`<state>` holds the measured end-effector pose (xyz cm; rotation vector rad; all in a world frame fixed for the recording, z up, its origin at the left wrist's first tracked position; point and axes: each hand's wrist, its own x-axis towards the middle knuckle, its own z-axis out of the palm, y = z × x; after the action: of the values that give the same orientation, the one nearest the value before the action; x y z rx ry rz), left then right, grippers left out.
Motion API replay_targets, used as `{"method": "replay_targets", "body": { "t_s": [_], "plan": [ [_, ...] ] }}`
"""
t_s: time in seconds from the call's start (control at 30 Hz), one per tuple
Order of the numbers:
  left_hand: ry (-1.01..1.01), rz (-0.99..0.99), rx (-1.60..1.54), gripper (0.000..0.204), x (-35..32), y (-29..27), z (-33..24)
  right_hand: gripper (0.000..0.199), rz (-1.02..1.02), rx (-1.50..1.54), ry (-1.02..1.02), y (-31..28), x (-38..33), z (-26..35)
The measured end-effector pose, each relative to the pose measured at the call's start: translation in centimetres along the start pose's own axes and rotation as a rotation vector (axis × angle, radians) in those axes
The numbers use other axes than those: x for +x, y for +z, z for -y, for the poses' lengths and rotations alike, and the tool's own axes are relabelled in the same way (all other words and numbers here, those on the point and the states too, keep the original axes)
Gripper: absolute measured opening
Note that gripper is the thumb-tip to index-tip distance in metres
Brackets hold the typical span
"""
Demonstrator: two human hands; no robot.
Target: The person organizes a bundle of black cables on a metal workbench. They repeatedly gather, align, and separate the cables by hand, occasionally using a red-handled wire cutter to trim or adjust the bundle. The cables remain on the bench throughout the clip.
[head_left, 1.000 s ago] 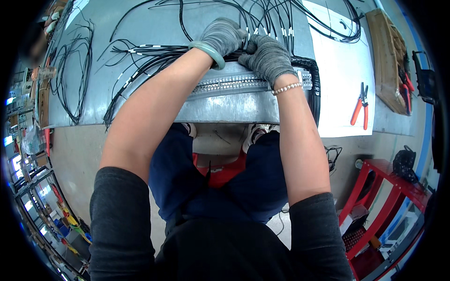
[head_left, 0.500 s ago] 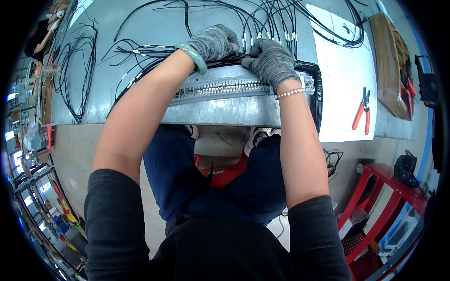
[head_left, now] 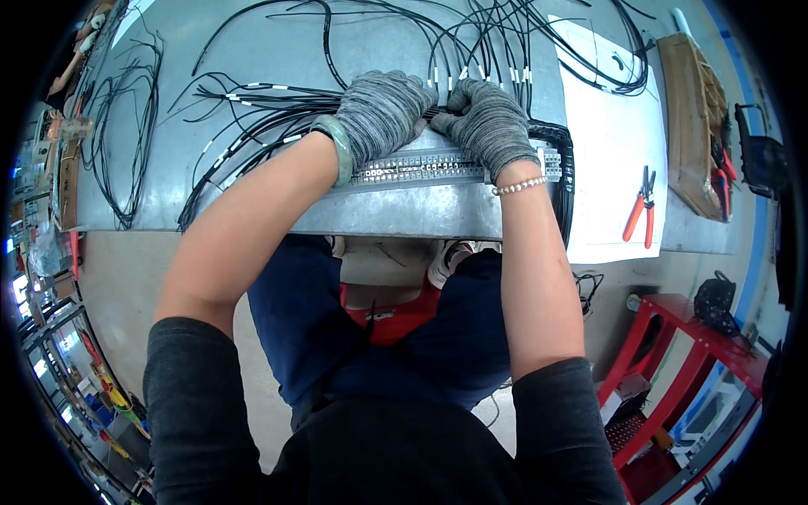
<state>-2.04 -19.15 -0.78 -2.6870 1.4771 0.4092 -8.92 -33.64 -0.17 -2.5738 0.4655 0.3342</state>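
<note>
Gloves of grey knit cover both hands at the near edge of the grey metal workbench [head_left: 252, 194]; the left hand [head_left: 383, 109] lies curled, palm down, over a bundle of black wires [head_left: 278, 126] where it meets the terminal strip [head_left: 438, 168], fingers bent and pressing on the strands rather than clenched into a fist; the right hand [head_left: 486, 122] sits just beside it, fingertips pinched on wire ends at the far side of the strip, though the exact strand gripped is hidden under the glove. The terminal strip runs left to right along the near rim of the bench, directly beneath both wrists; a black corrugated conduit [head_left: 566, 164] loops down past its right end.

Risks, as a judgement: the many loose black wires with white markers [head_left: 480, 59] fan out far of the hands and cross each other, so a wrong strand could be seated in a slot; thick gloves dull the touch, so a wire end may slip out or sit only half in; pulling hard on the bundle could drag neighbouring wires loose from the strip. The strip lies close to the bench edge, so a strong tug toward the body might shift it off. Red-handled pliers [head_left: 641, 206] rest on a white sheet [head_left: 606, 126] to the right, well apart from the hands; a sweeping elbow seems unlikely to reach them.
</note>
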Motion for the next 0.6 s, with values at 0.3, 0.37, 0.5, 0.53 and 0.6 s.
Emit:
{"method": "replay_targets", "body": {
  "t_s": [0.3,0.37,0.5,0.53,0.6],
  "plan": [
    [-0.008,-0.067,-0.010,0.032,-0.2,0.5,-0.2,0.021,-0.128,0.274,-0.014,-0.9,1.1,-0.2],
    [0.006,-0.085,-0.028,0.033,-0.4,0.3,0.0,0.020,-0.253,0.272,-0.102,-0.3,2.3,0.2],
    [-0.051,-0.081,-0.025,0.036,-0.6,0.8,-0.1,0.030,-0.159,0.168,0.016,0.5,3.7,1.3],
    [-0.045,-0.092,-0.039,0.036,-0.7,0.6,-0.1,0.033,-0.148,0.184,0.004,0.7,4.4,1.2],
    [-0.047,-0.085,-0.037,0.033,-0.7,0.3,-0.5,0.033,-0.158,0.251,0.032,1.0,5.1,0.6]
  ]
}}
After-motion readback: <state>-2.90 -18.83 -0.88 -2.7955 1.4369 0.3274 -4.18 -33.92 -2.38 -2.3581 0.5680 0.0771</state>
